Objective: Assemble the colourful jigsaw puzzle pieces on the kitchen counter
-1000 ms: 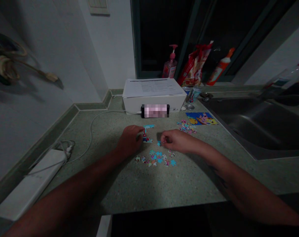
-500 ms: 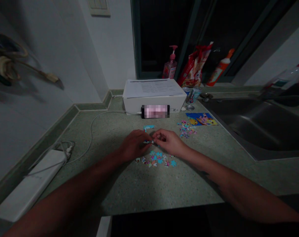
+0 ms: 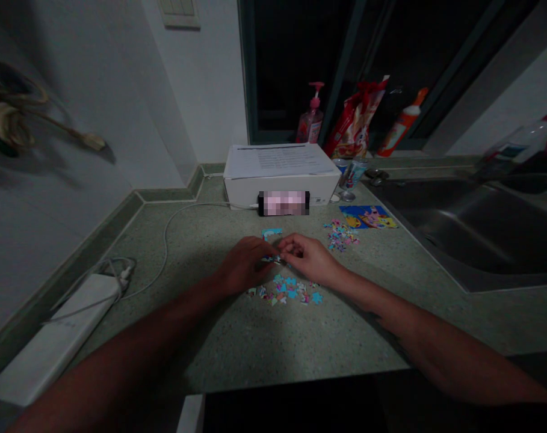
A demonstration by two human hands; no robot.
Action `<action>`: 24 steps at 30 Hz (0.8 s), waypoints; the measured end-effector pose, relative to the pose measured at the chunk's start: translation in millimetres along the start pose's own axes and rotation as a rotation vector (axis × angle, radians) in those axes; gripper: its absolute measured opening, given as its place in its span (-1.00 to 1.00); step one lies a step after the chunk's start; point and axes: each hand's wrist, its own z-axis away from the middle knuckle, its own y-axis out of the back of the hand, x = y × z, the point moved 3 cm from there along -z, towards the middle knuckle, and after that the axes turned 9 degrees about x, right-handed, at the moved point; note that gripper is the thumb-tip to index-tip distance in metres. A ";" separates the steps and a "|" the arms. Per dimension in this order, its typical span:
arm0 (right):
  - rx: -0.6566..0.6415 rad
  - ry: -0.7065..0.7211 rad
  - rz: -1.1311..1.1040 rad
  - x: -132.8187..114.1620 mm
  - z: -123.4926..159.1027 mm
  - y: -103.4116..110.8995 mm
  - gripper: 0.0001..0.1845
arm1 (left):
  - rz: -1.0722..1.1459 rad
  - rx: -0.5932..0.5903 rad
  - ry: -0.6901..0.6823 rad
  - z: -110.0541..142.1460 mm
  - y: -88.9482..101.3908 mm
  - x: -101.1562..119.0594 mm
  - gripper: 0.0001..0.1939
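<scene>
My left hand (image 3: 244, 264) and my right hand (image 3: 307, 258) meet fingertip to fingertip over a small assembled jigsaw section (image 3: 269, 243) on the speckled green countertop (image 3: 201, 337). My fingers hide most of that section. My right fingertips pinch a small jigsaw piece (image 3: 278, 259), and my left fingers curl against the section's edge. Loose jigsaw pieces (image 3: 286, 290) lie just below my hands. A second heap of pieces (image 3: 340, 236) lies to the right, beside a colourful cartoon picture card (image 3: 367, 216).
A white box (image 3: 281, 186) topped with printed paper stands behind the pieces, a blurred object against its front. A steel sink (image 3: 463, 234) lies right. A white power strip (image 3: 56, 337) and its cable lie left. A pump bottle (image 3: 310, 123), red bag (image 3: 354, 120) and can (image 3: 354, 172) stand behind.
My right hand has moved left from beside the section until its fingertips meet my left hand's over the section. Between the last two views the hands barely shift.
</scene>
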 end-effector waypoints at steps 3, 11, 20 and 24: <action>0.010 0.027 0.039 -2.4 1.3 0.8 -0.86 | -0.018 -0.006 0.026 0.3 0.1 -0.1 -0.83; 0.018 0.233 0.357 -22.6 9.0 6.3 -0.77 | -0.054 0.096 0.061 -2.2 1.1 -4.7 -0.88; 0.085 0.413 0.363 -17.3 9.8 6.2 -0.74 | -0.033 0.231 -0.100 -1.4 1.4 -6.2 -0.87; 0.127 0.487 0.369 -13.6 9.4 5.2 -0.73 | -0.037 0.254 -0.145 -0.7 1.2 -5.6 -0.88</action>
